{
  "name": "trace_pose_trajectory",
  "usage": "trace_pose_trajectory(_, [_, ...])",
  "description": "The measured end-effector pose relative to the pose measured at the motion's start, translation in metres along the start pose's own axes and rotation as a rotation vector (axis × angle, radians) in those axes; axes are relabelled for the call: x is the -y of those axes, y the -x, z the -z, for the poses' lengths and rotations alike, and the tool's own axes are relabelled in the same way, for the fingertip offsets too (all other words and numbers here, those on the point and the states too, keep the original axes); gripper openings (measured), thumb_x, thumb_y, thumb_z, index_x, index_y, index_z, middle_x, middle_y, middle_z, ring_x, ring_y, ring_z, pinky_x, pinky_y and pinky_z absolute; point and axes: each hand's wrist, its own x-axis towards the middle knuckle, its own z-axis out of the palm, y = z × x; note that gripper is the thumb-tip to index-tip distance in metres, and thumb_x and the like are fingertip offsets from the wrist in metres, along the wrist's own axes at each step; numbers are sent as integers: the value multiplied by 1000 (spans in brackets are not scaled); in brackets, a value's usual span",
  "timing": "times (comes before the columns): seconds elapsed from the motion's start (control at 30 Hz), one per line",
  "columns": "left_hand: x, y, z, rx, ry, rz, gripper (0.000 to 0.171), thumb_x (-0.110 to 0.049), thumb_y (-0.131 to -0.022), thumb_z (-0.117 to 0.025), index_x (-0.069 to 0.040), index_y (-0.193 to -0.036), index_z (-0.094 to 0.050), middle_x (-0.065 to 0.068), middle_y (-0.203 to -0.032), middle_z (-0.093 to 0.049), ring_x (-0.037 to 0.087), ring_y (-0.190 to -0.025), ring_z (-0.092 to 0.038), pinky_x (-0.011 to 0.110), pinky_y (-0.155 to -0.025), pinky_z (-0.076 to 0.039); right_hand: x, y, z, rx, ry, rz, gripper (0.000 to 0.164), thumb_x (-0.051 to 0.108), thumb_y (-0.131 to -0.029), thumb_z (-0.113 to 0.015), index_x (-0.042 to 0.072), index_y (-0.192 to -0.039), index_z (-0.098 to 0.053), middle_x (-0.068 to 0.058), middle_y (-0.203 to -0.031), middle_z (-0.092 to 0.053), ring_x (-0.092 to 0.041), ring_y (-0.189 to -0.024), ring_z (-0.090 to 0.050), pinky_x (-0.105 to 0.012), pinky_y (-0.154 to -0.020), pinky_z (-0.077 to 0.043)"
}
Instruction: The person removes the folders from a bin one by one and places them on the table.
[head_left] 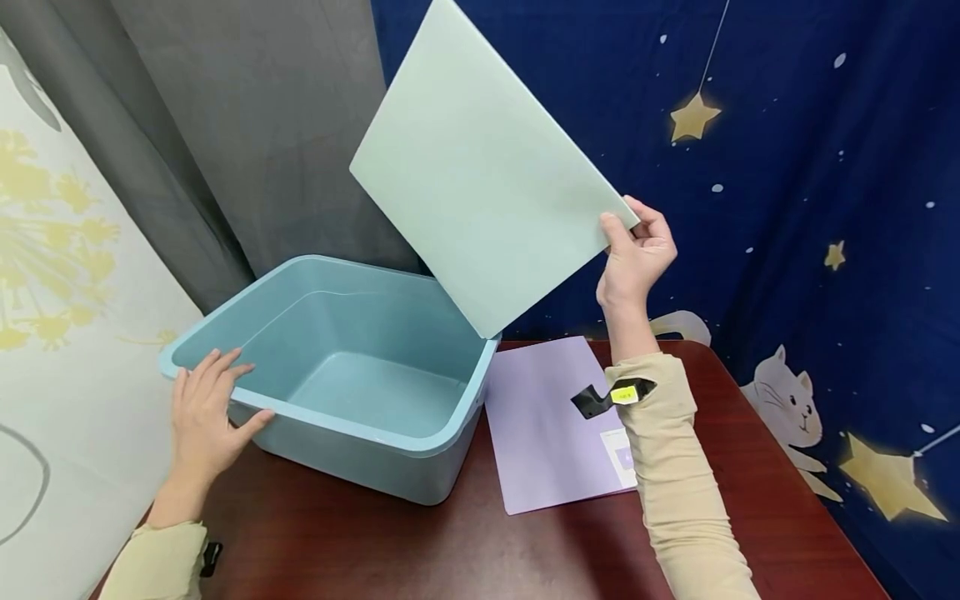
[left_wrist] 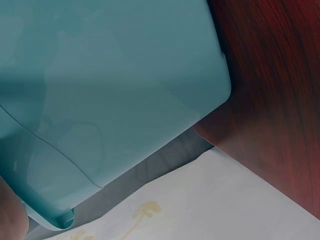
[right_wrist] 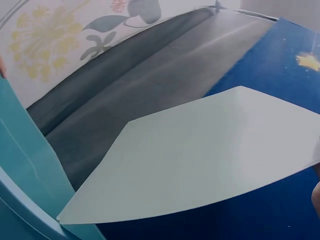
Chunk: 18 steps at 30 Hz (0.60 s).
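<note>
A pale green folder (head_left: 487,175) is tilted in the air above the right end of a blue plastic tub (head_left: 360,429). My right hand (head_left: 637,258) pinches it near one corner, thumb on the face towards me. In the right wrist view the folder (right_wrist: 200,160) spreads across the middle, its far corner at the rim of the tub (right_wrist: 35,210). My left hand (head_left: 206,412) rests on the tub's near left rim with fingers spread. The left wrist view shows mostly the tub's side (left_wrist: 115,100); only a bit of that hand appears there.
A purple folder (head_left: 551,425) with a white label lies on the dark red table (head_left: 337,550), right of the tub. Grey curtain (head_left: 262,108) and blue star-printed curtain (head_left: 787,208) hang behind. White patterned fabric (head_left: 67,375) borders the left side.
</note>
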Motion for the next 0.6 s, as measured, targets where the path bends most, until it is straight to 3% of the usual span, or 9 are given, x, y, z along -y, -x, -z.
trace_pose_trajectory(0.4, [2, 0, 3, 9, -4, 8, 89, -76, -72, -43, 5, -106, -58, 26, -123, -49, 39, -127, -32, 61, -102, -9, 19, -13, 21, -89, -89, 28, 26, -18, -68, -65, -8, -92, -63, -20, -89, -65, -31, -88, -64, -35, -69, -53])
trace_pose_trajectory(0.6, [1, 0, 4, 13, -5, 11, 89, -76, -72, -44, 4, -106, -58, 26, -124, -49, 38, -128, -32, 60, -102, -8, 25, -17, 34, -153, -116, 36, 26, -19, -67, -65, -6, -89, -63, -19, -89, -62, -32, -87, -63, -34, -68, -53])
